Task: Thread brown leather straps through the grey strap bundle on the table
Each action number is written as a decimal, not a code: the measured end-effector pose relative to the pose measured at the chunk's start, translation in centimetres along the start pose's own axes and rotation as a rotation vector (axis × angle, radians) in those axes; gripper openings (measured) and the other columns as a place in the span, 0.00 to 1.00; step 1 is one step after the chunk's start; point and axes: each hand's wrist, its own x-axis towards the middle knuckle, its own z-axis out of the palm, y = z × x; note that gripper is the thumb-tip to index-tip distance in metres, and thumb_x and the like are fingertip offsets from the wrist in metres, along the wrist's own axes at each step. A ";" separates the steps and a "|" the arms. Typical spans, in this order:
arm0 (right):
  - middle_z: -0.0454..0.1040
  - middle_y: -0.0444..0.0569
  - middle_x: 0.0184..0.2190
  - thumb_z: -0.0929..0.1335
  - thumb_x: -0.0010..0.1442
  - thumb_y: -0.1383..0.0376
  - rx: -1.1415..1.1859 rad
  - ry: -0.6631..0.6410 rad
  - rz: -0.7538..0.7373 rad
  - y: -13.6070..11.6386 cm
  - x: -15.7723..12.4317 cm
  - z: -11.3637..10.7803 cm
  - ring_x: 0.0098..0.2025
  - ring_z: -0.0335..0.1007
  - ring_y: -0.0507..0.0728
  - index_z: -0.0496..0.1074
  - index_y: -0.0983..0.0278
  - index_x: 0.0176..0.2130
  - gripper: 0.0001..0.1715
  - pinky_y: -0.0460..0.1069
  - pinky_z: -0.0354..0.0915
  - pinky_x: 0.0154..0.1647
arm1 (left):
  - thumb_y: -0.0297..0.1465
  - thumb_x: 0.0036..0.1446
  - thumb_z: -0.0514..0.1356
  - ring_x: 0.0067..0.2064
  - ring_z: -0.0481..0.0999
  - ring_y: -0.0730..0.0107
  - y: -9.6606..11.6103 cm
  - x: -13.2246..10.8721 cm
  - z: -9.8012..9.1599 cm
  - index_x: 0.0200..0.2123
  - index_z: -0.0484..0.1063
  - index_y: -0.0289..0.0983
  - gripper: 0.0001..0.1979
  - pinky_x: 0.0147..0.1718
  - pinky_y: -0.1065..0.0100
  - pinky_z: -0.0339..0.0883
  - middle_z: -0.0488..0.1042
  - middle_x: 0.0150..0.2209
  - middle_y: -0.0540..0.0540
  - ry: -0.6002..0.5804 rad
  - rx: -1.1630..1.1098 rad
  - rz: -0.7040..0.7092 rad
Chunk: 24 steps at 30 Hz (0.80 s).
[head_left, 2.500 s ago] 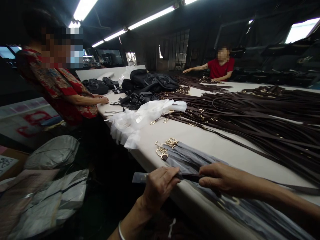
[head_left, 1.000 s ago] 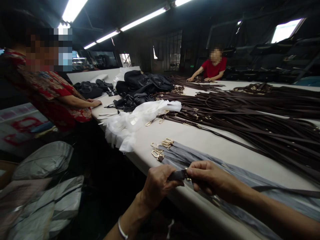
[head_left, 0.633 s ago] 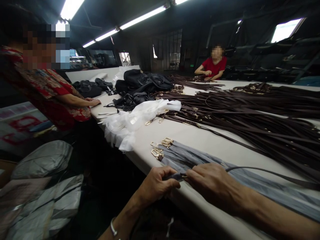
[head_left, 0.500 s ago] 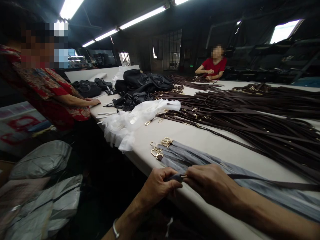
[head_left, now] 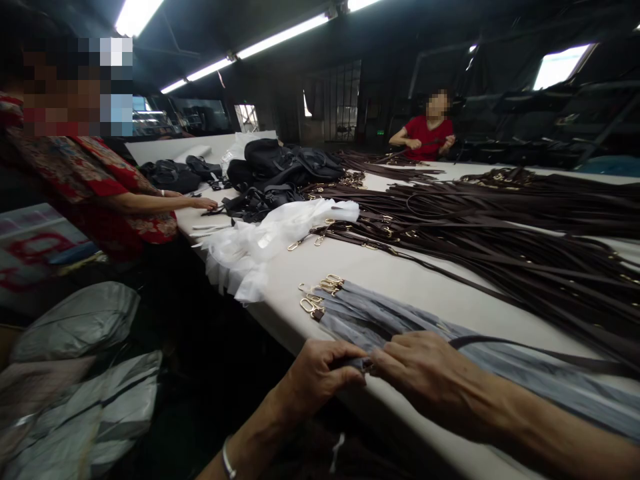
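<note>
Over the table's near edge, my left hand point(head_left: 325, 373) pinches the end of a dark strap point(head_left: 356, 364). My right hand point(head_left: 420, 367) is closed on the same strap right beside it, fingertips nearly touching the left ones. A dark length of strap runs from behind my right hand toward the right edge. Just beyond my hands lie several straps in grey translucent sleeves point(head_left: 380, 310), with gold metal clasps point(head_left: 311, 305) at their left ends. The exact part between my fingertips is small and partly hidden.
Brown straps point(head_left: 490, 233) cover the right of the white table point(head_left: 290, 280). White wrapping point(head_left: 265, 240) and black bags point(head_left: 285, 167) lie at centre-left. A person in a patterned top point(head_left: 100, 180) stands left; another in red point(head_left: 428, 137) is across the table. Grey bundles point(head_left: 75, 320) sit lower left.
My fingertips have drawn closer together on the strap. The left person's hand has reached farther toward the black bags. The far person's hands have moved apart.
</note>
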 end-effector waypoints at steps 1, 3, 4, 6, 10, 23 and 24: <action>0.72 0.48 0.26 0.53 0.69 0.72 -0.004 0.018 0.004 -0.2 0.1 0.2 0.23 0.59 0.53 0.71 0.66 0.36 0.21 0.51 0.49 0.25 | 0.21 0.53 0.67 0.42 0.81 0.68 0.2 0.0 0.0 0.43 0.81 0.39 0.15 0.44 0.77 0.69 0.83 0.40 0.50 -0.017 -0.019 -0.010; 0.71 0.46 0.23 0.55 0.70 0.66 0.068 0.056 0.126 -0.5 0.3 0.8 0.21 0.57 0.52 0.70 0.65 0.32 0.21 0.50 0.47 0.24 | 0.23 0.54 0.67 0.41 0.81 0.68 0.3 0.1 0.2 0.43 0.81 0.39 0.13 0.43 0.77 0.69 0.83 0.39 0.49 -0.004 -0.005 0.015; 0.70 0.46 0.22 0.57 0.70 0.63 0.147 0.067 0.226 -0.5 0.5 1.0 0.20 0.58 0.51 0.69 0.65 0.29 0.22 0.49 0.47 0.23 | 0.25 0.55 0.66 0.40 0.81 0.68 0.3 0.1 0.4 0.43 0.81 0.38 0.12 0.42 0.76 0.69 0.83 0.39 0.49 0.012 0.019 0.041; 0.71 0.46 0.21 0.60 0.69 0.56 0.384 0.044 0.439 -0.3 0.9 1.3 0.21 0.61 0.50 0.70 0.65 0.28 0.23 0.47 0.51 0.22 | 0.27 0.58 0.64 0.39 0.80 0.69 0.2 0.2 0.6 0.43 0.81 0.38 0.10 0.41 0.76 0.69 0.82 0.39 0.48 0.039 0.081 0.091; 0.76 0.46 0.27 0.63 0.67 0.53 0.845 -0.157 0.661 0.7 1.1 0.3 0.22 0.68 0.50 0.74 0.64 0.36 0.20 0.43 0.59 0.21 | 0.30 0.58 0.65 0.38 0.79 0.69 0.0 0.3 0.5 0.41 0.81 0.38 0.07 0.40 0.74 0.68 0.82 0.37 0.48 0.054 0.103 0.050; 0.78 0.46 0.29 0.62 0.69 0.56 0.571 0.006 0.434 0.5 0.8 0.5 0.29 0.71 0.51 0.76 0.63 0.35 0.18 0.45 0.61 0.30 | 0.34 0.45 0.69 0.23 0.74 0.71 -1.5 0.1 1.6 0.31 0.76 0.32 0.12 0.24 0.73 0.66 0.77 0.23 0.48 -0.026 -0.512 -0.409; 0.77 0.46 0.28 0.62 0.69 0.56 0.547 -0.006 0.403 0.4 0.8 0.5 0.28 0.69 0.51 0.75 0.63 0.35 0.19 0.45 0.59 0.29 | 0.34 0.45 0.70 0.23 0.74 0.71 -1.4 0.2 1.7 0.31 0.75 0.32 0.12 0.24 0.73 0.67 0.77 0.22 0.47 -0.034 -0.536 -0.411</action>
